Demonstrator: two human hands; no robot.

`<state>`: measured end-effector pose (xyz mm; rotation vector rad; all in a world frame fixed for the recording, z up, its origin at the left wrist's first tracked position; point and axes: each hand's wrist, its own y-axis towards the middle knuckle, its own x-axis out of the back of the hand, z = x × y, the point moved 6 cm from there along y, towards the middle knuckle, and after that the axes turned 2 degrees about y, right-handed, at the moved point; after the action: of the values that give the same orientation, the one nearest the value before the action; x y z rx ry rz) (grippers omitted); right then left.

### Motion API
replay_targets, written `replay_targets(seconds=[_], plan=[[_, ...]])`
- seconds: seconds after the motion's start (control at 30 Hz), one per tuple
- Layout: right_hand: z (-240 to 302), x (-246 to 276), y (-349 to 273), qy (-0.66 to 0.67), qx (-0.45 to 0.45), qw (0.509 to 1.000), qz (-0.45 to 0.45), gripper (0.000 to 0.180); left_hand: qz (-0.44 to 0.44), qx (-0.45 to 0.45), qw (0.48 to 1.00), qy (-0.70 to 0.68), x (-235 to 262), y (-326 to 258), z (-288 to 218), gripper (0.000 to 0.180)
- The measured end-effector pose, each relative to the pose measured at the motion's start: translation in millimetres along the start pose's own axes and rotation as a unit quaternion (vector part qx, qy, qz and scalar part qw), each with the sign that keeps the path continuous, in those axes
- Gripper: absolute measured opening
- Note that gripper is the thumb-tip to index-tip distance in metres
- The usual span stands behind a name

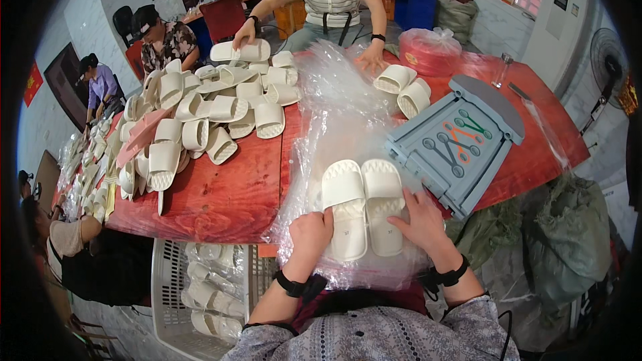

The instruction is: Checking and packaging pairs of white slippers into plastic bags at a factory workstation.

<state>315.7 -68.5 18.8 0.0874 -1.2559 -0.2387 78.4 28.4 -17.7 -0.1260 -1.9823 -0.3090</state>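
Note:
Two cream slippers, the left slipper (348,234) and the right slipper (385,232), lie side by side before me, toes pointing away. They rest on a stack of clear plastic bags (334,130) on the red table. My left hand (312,235) is closed at the left slipper's outer edge, its thumb against the side and its other fingers mostly hidden. My right hand (424,222) grips the right slipper's outer edge, thumb over the footbed and forefinger stretched along the strap side.
A heap of cream slippers (217,110) covers the table's left. On the right are a grey folding plastic stool (461,140), two slippers (404,87) and a red bundle (429,50). A white basket (164,287) holds bagged slippers. Across the table a person's hand (249,43) touches a slipper.

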Motion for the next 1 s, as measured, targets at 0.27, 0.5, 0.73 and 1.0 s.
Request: replay_targets(seconds=[0.27,0.5,0.73,1.0], plan=[[39,9,21,0.135,0.025,0.990,0.034,0.040,-0.039,-0.012,0.999,-0.009,2,-4,3,0.053],[53,-38,46,0.047,0.083,0.994,0.057,0.053,-0.047,-0.029,0.997,-0.048,2,-8,5,0.048],[50,-51,53,0.075,0.066,0.995,-0.016,0.044,-0.080,-0.109,0.987,-0.084,12,-19,1,0.032],[-11,-37,33,0.386,-0.080,0.910,-0.131,0.029,-0.102,-0.171,0.969,-0.149,69,-14,2,0.029]])
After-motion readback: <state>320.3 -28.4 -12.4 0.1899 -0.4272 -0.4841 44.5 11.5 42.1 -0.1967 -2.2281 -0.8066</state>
